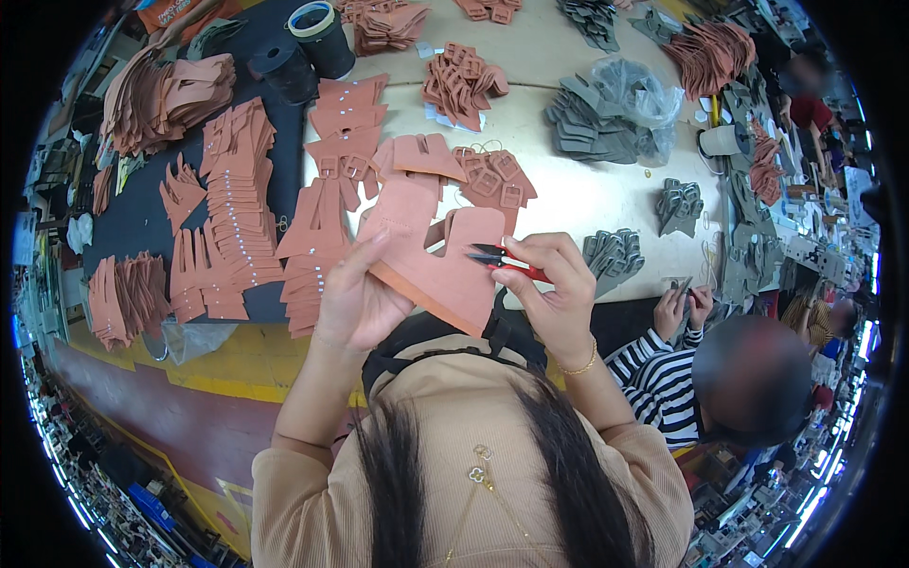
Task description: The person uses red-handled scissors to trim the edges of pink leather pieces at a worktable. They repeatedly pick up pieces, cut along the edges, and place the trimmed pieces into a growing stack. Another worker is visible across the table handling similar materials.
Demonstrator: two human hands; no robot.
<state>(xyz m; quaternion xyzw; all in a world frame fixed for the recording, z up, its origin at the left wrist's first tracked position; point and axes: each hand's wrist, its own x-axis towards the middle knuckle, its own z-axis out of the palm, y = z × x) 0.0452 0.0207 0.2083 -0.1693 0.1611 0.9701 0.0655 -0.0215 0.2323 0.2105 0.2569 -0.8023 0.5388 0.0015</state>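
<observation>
My left hand (352, 301) grips a salmon-pink shoe upper piece (453, 275) by its left edge, thumb on top. The piece has a cut-out slot near its middle and a paler orange lower edge. Thread snips (489, 256) with dark blades and red handles are pinched in my right hand (559, 289). Their tips lie over the piece, just right of the slot; whether they touch it I cannot tell. Beyond the held piece, salmon straps with covered buckles (492, 178) lie on the table.
Stacks of salmon cut pieces (241, 204) cover the dark left part of the table, with a dark bucket (322, 43) behind. Grey-green pieces (592, 118) and a clear plastic bag (639, 95) lie to the right. A person in a striped sleeve (653, 388) works close on my right.
</observation>
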